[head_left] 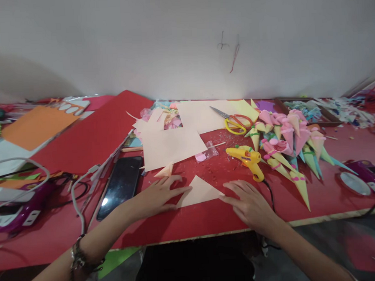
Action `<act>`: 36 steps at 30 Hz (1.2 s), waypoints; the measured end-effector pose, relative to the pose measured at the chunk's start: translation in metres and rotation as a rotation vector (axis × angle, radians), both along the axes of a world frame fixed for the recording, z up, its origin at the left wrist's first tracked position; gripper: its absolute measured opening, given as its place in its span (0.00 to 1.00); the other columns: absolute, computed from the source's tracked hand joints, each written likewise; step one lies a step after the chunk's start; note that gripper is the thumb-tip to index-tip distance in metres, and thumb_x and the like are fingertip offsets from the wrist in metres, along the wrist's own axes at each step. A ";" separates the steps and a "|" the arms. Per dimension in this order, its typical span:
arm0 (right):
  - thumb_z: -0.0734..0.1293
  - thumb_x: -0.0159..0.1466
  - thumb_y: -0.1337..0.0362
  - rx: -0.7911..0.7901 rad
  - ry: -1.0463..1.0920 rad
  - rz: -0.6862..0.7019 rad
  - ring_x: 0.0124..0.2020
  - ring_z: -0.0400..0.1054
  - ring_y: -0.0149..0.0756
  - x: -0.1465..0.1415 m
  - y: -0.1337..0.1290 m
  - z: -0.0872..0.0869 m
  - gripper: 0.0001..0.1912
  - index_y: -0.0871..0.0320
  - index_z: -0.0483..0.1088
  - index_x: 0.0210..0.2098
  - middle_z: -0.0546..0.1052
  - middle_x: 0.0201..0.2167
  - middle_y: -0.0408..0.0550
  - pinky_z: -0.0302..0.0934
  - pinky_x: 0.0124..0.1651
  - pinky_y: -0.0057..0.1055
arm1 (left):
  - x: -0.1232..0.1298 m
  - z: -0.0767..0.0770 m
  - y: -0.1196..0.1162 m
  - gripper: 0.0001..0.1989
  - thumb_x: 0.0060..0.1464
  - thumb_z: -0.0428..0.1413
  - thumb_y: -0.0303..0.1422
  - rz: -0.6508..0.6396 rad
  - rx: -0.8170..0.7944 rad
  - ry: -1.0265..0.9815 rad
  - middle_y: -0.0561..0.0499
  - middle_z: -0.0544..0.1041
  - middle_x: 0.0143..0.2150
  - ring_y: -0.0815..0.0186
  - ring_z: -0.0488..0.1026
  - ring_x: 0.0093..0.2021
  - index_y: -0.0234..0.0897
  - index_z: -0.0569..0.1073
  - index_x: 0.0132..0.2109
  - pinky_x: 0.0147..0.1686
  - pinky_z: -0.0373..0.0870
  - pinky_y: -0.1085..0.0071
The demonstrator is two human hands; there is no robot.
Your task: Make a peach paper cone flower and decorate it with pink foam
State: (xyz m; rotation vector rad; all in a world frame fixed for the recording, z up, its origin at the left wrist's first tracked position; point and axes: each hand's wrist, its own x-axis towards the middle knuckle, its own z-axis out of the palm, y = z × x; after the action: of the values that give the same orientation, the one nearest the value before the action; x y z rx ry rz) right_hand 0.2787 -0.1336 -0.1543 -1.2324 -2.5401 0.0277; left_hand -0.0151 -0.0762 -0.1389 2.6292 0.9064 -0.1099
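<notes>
A cream paper triangle [199,192] lies flat on the red table near its front edge. My left hand [162,194] rests at the triangle's left corner, its fingers spread and the index fingertip on the paper. At the opposite corner is my right hand [249,202], fingers apart, with a fingertip touching the tip of the paper. Just beyond my left fingers sits a small folded peach paper piece [165,171]. Behind it lies a larger cream sheet [172,147]. A yellow glue gun [246,156] lies beyond my right hand.
Scissors [232,120] lie on paper at the back. Pink and yellow paper cones [290,135] are heaped at the right. A black phone [120,186] lies left of my left hand, near a white cable [75,196]. Large red card [96,137] covers the left back.
</notes>
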 end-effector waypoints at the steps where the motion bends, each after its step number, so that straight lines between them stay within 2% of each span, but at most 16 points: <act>1: 0.58 0.55 0.75 -0.009 -0.011 -0.011 0.46 0.60 0.40 0.003 -0.001 0.000 0.20 0.53 0.71 0.41 0.71 0.45 0.50 0.58 0.48 0.40 | 0.000 0.000 0.000 0.28 0.55 0.49 0.36 0.001 -0.001 0.001 0.44 0.54 0.59 0.52 0.55 0.57 0.55 0.48 0.60 0.50 0.58 0.56; 6: 0.57 0.55 0.75 -0.039 0.000 -0.065 0.46 0.61 0.41 0.014 -0.002 -0.003 0.20 0.53 0.72 0.41 0.71 0.45 0.50 0.59 0.46 0.40 | 0.000 0.002 0.000 0.27 0.55 0.49 0.36 -0.005 0.006 0.012 0.44 0.54 0.59 0.52 0.55 0.56 0.55 0.48 0.60 0.49 0.59 0.56; 11: 0.58 0.57 0.72 -0.151 0.106 -0.122 0.45 0.63 0.39 0.005 0.002 -0.002 0.13 0.58 0.71 0.37 0.70 0.44 0.52 0.60 0.46 0.37 | 0.005 0.009 -0.003 0.27 0.54 0.50 0.34 0.017 0.033 0.047 0.44 0.56 0.58 0.54 0.61 0.53 0.53 0.52 0.59 0.47 0.61 0.59; 13: 0.61 0.57 0.68 -0.197 0.134 -0.101 0.45 0.62 0.38 -0.005 0.006 -0.002 0.13 0.59 0.68 0.42 0.69 0.44 0.53 0.60 0.46 0.36 | 0.008 0.015 -0.005 0.25 0.55 0.49 0.36 0.024 0.021 0.067 0.44 0.57 0.58 0.55 0.62 0.52 0.51 0.53 0.59 0.47 0.62 0.60; 15: 0.63 0.57 0.64 -0.234 0.138 -0.049 0.46 0.62 0.38 -0.013 0.012 -0.003 0.19 0.59 0.64 0.48 0.68 0.45 0.52 0.60 0.46 0.36 | 0.012 0.020 -0.007 0.23 0.56 0.47 0.37 0.036 0.009 0.082 0.43 0.57 0.57 0.55 0.63 0.51 0.49 0.54 0.59 0.46 0.63 0.60; 17: 0.64 0.56 0.63 -0.251 0.112 -0.022 0.44 0.62 0.37 -0.020 0.019 -0.003 0.19 0.59 0.64 0.47 0.69 0.44 0.51 0.60 0.45 0.34 | 0.015 0.025 -0.009 0.23 0.55 0.47 0.37 0.055 0.003 0.095 0.43 0.58 0.56 0.55 0.64 0.51 0.47 0.56 0.58 0.46 0.64 0.60; 20: 0.61 0.59 0.67 -0.228 0.022 0.003 0.40 0.63 0.36 -0.026 0.029 0.000 0.11 0.59 0.67 0.42 0.70 0.39 0.50 0.60 0.42 0.34 | 0.021 0.028 -0.013 0.26 0.49 0.53 0.40 0.098 0.007 0.087 0.43 0.60 0.55 0.53 0.62 0.52 0.43 0.60 0.56 0.46 0.63 0.59; 23: 0.59 0.60 0.70 -0.205 -0.029 0.025 0.37 0.64 0.37 -0.029 0.034 0.005 0.10 0.60 0.69 0.39 0.71 0.35 0.50 0.60 0.41 0.36 | 0.027 0.024 -0.017 0.31 0.45 0.56 0.45 0.138 0.032 0.039 0.44 0.62 0.54 0.53 0.59 0.53 0.40 0.60 0.55 0.46 0.63 0.58; 25: 0.61 0.59 0.68 -0.217 -0.013 0.032 0.39 0.65 0.38 -0.031 0.032 0.008 0.12 0.61 0.67 0.43 0.71 0.37 0.50 0.61 0.41 0.36 | 0.031 0.018 -0.020 0.33 0.44 0.57 0.44 0.166 0.065 0.005 0.44 0.62 0.53 0.53 0.58 0.53 0.39 0.59 0.55 0.45 0.64 0.59; 29: 0.62 0.57 0.69 -0.364 0.180 0.012 0.46 0.63 0.37 -0.034 0.025 0.009 0.25 0.59 0.55 0.54 0.67 0.45 0.52 0.60 0.46 0.33 | 0.039 0.006 -0.025 0.29 0.47 0.56 0.39 0.215 0.147 -0.050 0.44 0.64 0.50 0.55 0.60 0.51 0.38 0.58 0.55 0.45 0.63 0.61; 32: 0.59 0.57 0.72 -0.470 0.328 0.007 0.49 0.61 0.37 -0.036 0.023 0.007 0.25 0.58 0.54 0.54 0.66 0.48 0.53 0.57 0.50 0.35 | 0.047 0.004 -0.029 0.29 0.49 0.55 0.37 0.248 0.232 -0.046 0.43 0.63 0.52 0.55 0.60 0.52 0.38 0.55 0.57 0.46 0.62 0.60; 34: 0.58 0.57 0.72 -0.550 0.409 -0.009 0.45 0.64 0.36 -0.038 0.025 0.007 0.24 0.58 0.55 0.53 0.69 0.45 0.52 0.59 0.47 0.35 | 0.053 0.007 -0.031 0.30 0.49 0.55 0.36 0.248 0.304 -0.034 0.43 0.61 0.55 0.55 0.59 0.53 0.38 0.54 0.57 0.48 0.59 0.59; 36: 0.57 0.59 0.71 -0.651 0.512 -0.027 0.36 0.67 0.34 -0.040 0.029 0.010 0.21 0.58 0.55 0.52 0.72 0.37 0.48 0.62 0.40 0.33 | 0.060 0.013 -0.031 0.31 0.48 0.56 0.36 0.205 0.370 -0.037 0.44 0.61 0.56 0.55 0.58 0.54 0.37 0.53 0.57 0.51 0.56 0.59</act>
State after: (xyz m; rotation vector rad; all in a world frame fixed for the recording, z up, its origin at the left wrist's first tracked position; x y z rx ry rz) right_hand 0.2389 -0.1044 -0.1447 -1.2482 -2.1049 1.0870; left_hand 0.0448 -0.1075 -0.1259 2.8336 1.2824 0.1741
